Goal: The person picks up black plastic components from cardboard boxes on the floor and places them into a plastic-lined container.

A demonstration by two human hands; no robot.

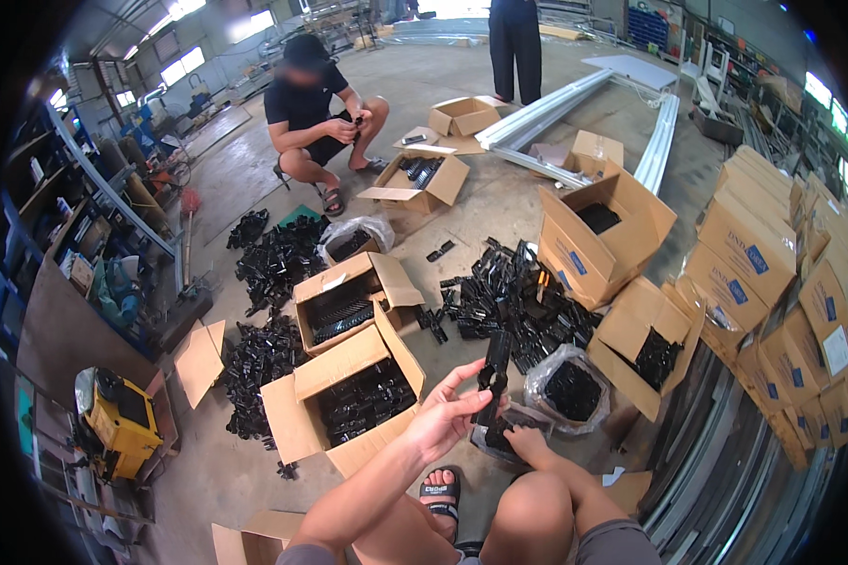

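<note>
My left hand (pixel 455 414) is raised in front of me, its fingers closed around a long black plastic piece (pixel 497 358) held nearly upright, with a rounded opening partway down. Lower and to the right, my right hand (pixel 528 443) reaches down into a low container (pixel 488 444) of small dark parts; its fingertips are hidden there. Just beyond it stands a clear plastic bag (pixel 535 386) full of small black parts. A large loose pile of black plastic pieces (pixel 513 306) lies on the floor ahead of my hands.
Open cartons of black parts stand left (pixel 301 381) and right (pixel 622 391). More black pieces (pixel 259 367) are heaped at left. A person (pixel 301 108) squats at the far left, handling a small part; another person (pixel 515 47) stands behind. Stacked cartons (pixel 740 259) line the right.
</note>
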